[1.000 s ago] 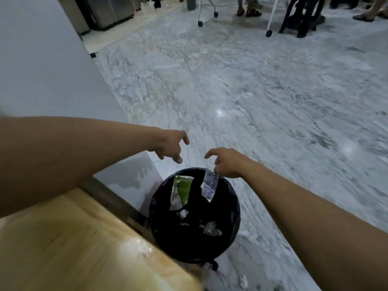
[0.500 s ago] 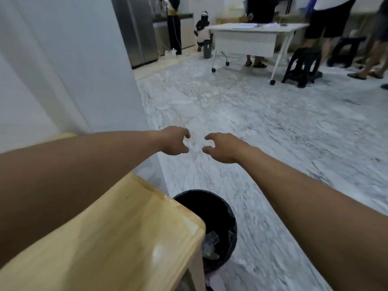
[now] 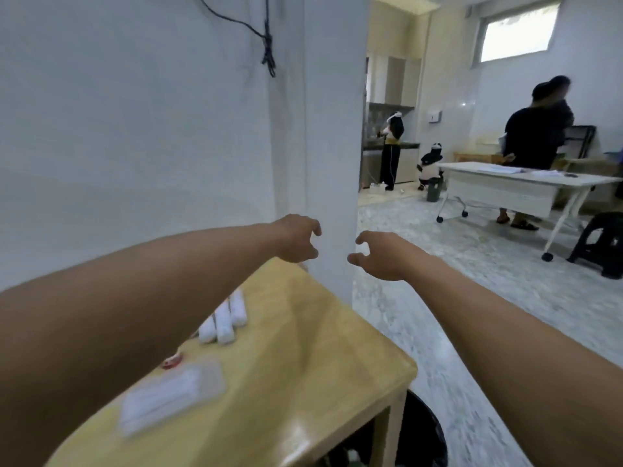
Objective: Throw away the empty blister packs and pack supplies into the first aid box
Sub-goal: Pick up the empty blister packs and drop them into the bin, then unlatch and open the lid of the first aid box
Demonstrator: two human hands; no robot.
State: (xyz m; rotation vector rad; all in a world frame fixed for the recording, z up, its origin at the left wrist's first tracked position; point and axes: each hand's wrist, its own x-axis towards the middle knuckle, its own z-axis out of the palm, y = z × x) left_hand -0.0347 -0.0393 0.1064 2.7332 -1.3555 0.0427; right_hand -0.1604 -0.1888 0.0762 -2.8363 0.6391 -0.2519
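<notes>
Two bare hands are hanging out ahead of you with nothing in them. Your left hand [image 3: 296, 239] is hovering in front of the white wall corner [image 3: 330, 163] with its fingers loosely curled. Your right hand [image 3: 381, 256] is hovering just beside it, fingers likewise loosely curled and thumb pointing toward the left one. The hands are sitting apart, with a narrow strip of wall showing between them, and neither is touching anything.

Below your left forearm the light wooden desk with the rounded corner [image 3: 303, 348] is carrying the supplies. White rolled bandages [image 3: 224, 318] are lying bunched together toward the wall side. Nearer to you a small red-and-white object [image 3: 172, 360] is lying half hidden by your arm, too blurred to identify. Just beside it a flat clear plastic packet with white contents [image 3: 172, 396] is lying on the wood, also blurred.

The round black waste bin [image 3: 424, 433] is standing on the grey marbled floor [image 3: 488, 298] just beside the desk's near right corner, only partly showing.

Farther off, a white desk on castors [image 3: 505, 187] is standing across the room with a person in dark clothes [image 3: 536, 133] behind it, and a black plastic stool [image 3: 603, 241] is sitting to its right.
</notes>
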